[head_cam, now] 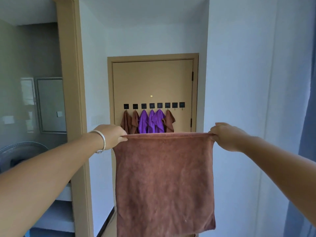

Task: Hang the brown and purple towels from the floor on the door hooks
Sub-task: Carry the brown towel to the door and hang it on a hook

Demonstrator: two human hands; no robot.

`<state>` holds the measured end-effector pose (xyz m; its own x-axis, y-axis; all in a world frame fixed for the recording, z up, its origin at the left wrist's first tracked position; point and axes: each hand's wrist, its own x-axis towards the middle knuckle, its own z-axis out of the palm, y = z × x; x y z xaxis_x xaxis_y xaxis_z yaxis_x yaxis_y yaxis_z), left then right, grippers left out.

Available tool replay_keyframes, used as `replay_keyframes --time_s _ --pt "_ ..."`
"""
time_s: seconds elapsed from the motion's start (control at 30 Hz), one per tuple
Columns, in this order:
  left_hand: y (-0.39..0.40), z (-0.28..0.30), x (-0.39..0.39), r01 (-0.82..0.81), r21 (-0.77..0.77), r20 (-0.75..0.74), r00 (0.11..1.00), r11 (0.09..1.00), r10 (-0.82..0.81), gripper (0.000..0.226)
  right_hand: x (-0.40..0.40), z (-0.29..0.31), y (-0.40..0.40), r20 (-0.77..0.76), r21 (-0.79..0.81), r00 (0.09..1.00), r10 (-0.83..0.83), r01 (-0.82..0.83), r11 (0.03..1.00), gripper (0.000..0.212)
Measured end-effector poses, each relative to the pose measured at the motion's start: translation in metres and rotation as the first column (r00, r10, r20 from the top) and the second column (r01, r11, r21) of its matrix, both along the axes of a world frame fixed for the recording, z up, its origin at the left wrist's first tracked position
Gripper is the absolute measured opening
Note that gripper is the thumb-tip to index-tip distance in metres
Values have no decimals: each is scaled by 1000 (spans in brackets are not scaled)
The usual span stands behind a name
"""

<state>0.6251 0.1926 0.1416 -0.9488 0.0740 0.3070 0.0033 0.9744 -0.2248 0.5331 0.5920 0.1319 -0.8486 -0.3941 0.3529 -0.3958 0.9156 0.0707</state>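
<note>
A brown towel (164, 182) hangs flat and stretched out in front of me. My left hand (112, 135) pinches its top left corner and my right hand (225, 134) pinches its top right corner. Beyond it is a tan door (152, 79) with a row of several black hooks (154, 105). Three brown towels (126, 121) (135, 120) (169, 122) and three purple towels (143, 123) (151, 122) (159, 121) hang from the hooks. The two rightmost hooks (178, 105) are bare. The held towel hides the floor and the door's lower part.
A tan door frame (71, 82) stands close on my left, with a glass panel and a fan (20, 154) behind it. White walls flank the narrow passage. A blue curtain (307, 134) hangs at the far right.
</note>
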Motion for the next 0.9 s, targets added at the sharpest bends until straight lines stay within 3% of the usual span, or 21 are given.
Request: replay_keyframes --time_s 0.53,0.9 --pt "-57 10 -249 87 18 -64 994 996 -86 36 -222 13 -60 9 -6 999 -50 50 999 38" --pt "-84 0 -370 113 4 -17 993 994 -113 28 -330 -2 -95 15 -58 996 -86 87 995 36"
